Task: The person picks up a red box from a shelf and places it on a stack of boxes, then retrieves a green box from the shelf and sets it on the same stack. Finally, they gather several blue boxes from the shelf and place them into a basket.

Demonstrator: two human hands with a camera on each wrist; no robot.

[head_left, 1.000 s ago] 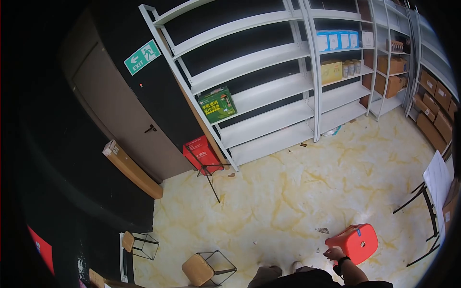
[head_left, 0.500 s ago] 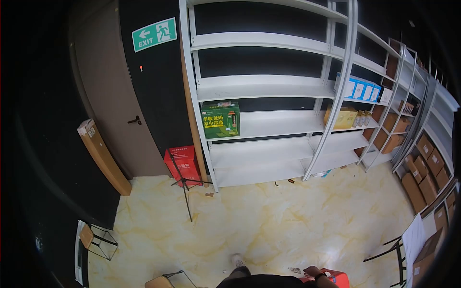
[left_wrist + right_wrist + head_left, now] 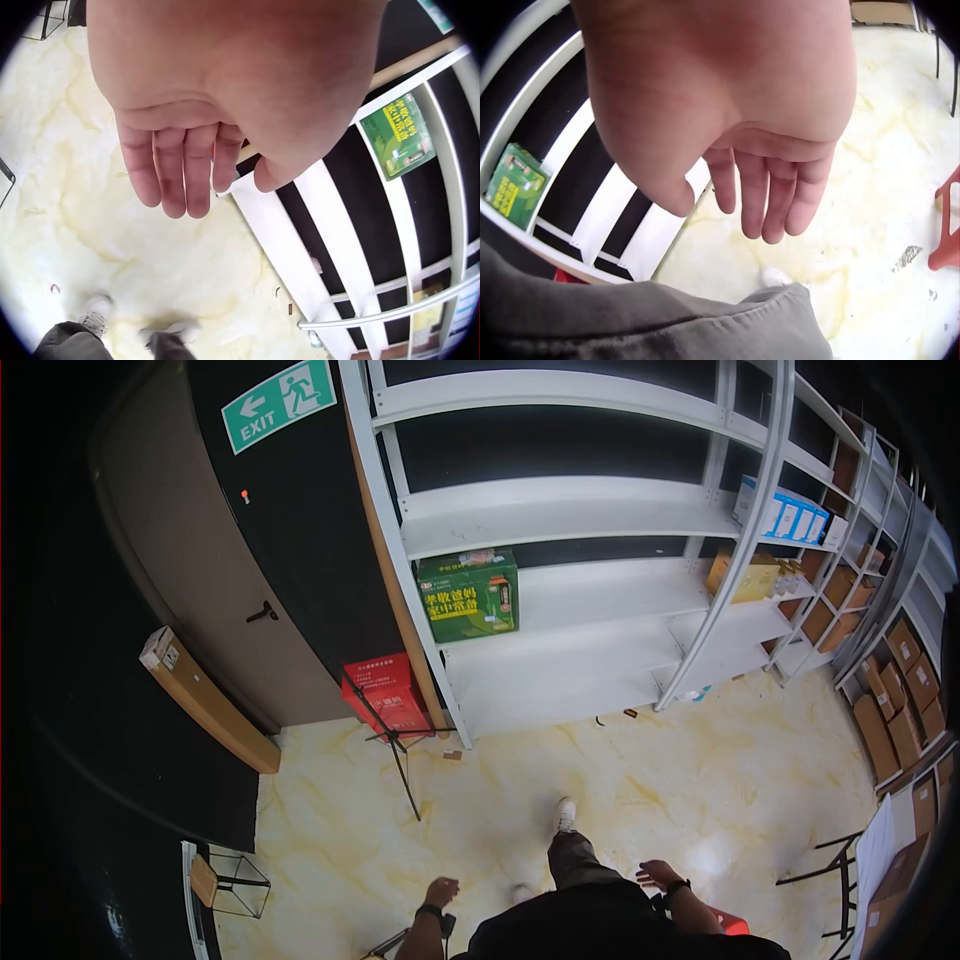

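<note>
My left hand (image 3: 441,892) hangs at my left side with nothing in it. In the left wrist view its fingers (image 3: 172,169) are relaxed, pointing down over the floor. On the other side, my right hand (image 3: 659,874) is held out in front of my body, also holding nothing. Loosely bent fingers (image 3: 754,191) show in the right wrist view. Part of a red plastic stool (image 3: 732,922) shows behind my right forearm. Ahead, a green box (image 3: 470,595) with yellow lettering sits on a shelf of the white rack (image 3: 580,520), beyond reach of both hands.
A red box (image 3: 388,695) and a thin black stand (image 3: 395,738) are by the rack's left post. Further left, a long carton (image 3: 210,700) leans near the door (image 3: 190,550). A small stool (image 3: 205,880) is at lower left, a white-covered table (image 3: 872,870) at right.
I have stepped forward, nearer the rack and away from the red stool. My right hand has left the stool, and my left hand has come into the head view.
</note>
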